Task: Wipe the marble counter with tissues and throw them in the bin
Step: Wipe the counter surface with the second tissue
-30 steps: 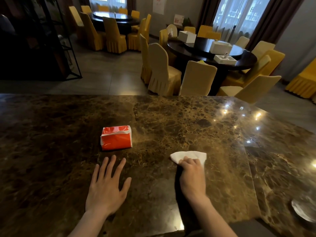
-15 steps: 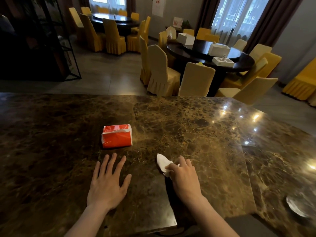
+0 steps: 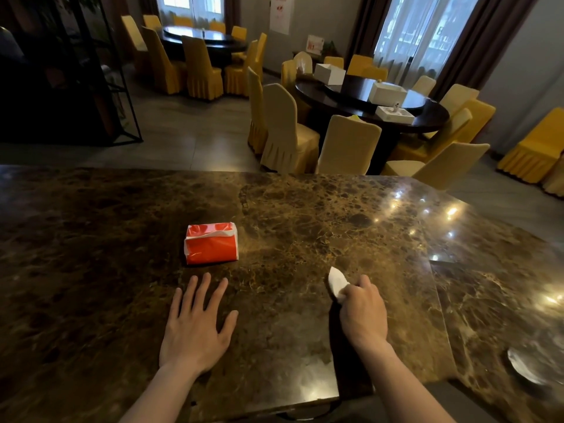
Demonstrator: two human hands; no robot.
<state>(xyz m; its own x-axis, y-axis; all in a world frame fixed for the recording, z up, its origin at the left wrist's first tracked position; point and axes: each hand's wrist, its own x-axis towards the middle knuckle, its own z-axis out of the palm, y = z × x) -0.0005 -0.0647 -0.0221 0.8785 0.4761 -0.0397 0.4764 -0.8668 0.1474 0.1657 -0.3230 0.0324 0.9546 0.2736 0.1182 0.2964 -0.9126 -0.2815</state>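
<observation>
The right hand point(image 3: 363, 312) is clenched around a white tissue point(image 3: 336, 283), pressing it on the marble counter point(image 3: 305, 215) right of centre, with the tissue's tip protruding to the far left of the knuckles. The left hand point(image 3: 195, 326) lies flat on the counter, fingers spread, grasping nothing. A red pack point(image 3: 211, 243) sits just beyond the left hand, apart from it.

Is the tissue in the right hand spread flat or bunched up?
Bunched up. The tissue is gathered under the right hand, with only a pointed white wad sticking out past the fingers onto the counter.
</observation>
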